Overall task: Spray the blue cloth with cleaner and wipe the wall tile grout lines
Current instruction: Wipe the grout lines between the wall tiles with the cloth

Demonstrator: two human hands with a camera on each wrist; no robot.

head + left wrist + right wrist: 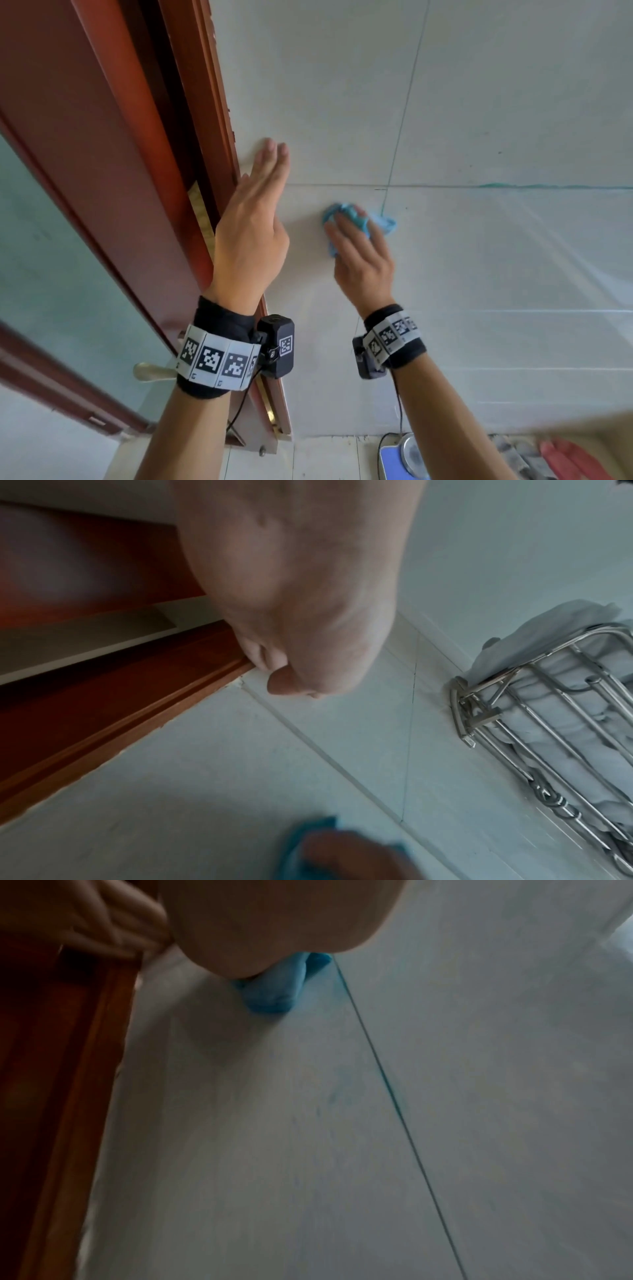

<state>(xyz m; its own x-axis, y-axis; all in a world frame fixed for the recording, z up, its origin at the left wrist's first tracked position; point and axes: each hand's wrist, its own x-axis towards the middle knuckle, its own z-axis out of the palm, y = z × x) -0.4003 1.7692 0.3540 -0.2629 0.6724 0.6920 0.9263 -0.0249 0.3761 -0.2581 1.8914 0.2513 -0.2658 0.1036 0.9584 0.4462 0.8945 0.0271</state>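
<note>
Blue cloth (356,219), bunched into a wad, sat pressed against the pale wall tile (496,260) under the right hand (363,260), whose fingers were curled over it and gripping it. The wad lay just left of the vertical grout line (385,202) and a little below the horizontal grout line (335,185), close to where the two cross. In the right wrist view the cloth (277,988) showed beneath the palm, touching the tile, with the greenish vertical grout line (394,1091) running away from it down the wall. A teal smear (548,186) marked the horizontal line well to the right of the cloth.

Left of the cloth, the left hand (253,233) stood open, fingers straight and together, its fingertips (274,147) up against the wall above the horizontal grout line and just beside the red-brown door frame (212,137); whether the palm also touched the tile could not be told, since the left wrist view was blurred close in. That view caught the cloth (308,840) at its lower edge and, far from it, a metal wire rack (548,712) fixed to the wall and holding something white.

Both wrists wore black bands with printed square markers, each carrying a small camera. Beyond the door frame, further left of the cloth, hung a glass door panel (51,257) with a metal handle (154,371). Well below the cloth, at the floor, sat a blue scale (400,459) and some red and grey fabric (561,459)
</note>
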